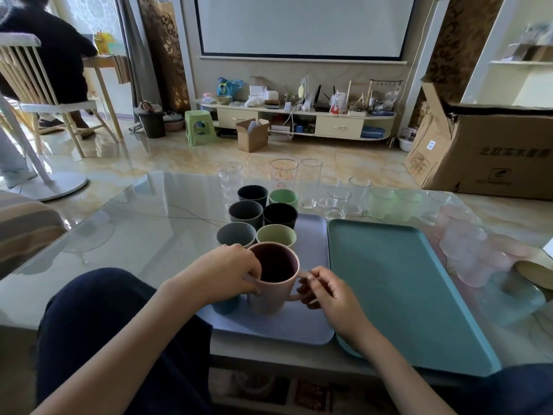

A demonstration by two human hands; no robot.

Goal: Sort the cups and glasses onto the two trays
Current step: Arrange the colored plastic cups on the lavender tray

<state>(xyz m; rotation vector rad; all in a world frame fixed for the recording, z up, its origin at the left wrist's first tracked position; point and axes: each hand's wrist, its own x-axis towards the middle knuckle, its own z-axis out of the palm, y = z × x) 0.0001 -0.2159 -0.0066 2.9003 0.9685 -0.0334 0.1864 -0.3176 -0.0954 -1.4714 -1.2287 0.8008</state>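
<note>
A pink mug (273,290) stands at the near end of the lavender tray (308,324). My left hand (227,274) grips its rim and side, while my right hand (326,295) pinches its handle. Behind it on the same tray stand several opaque cups in two rows: grey (235,234), pale green (276,236), dark grey (245,213), black (280,215), another dark one (253,194) and a green one (283,198). A blue cup (226,305) is partly hidden under my left hand. The teal tray (404,295) to the right holds nothing. Clear glasses (311,181) stand beyond the trays.
Frosted green glasses (395,203) and pink glasses (466,250) line the glass table's far and right side. A round lid-like object (535,274) lies at the right edge. A cardboard box (490,145) sits on the floor to the right. A person sits on a chair at far left.
</note>
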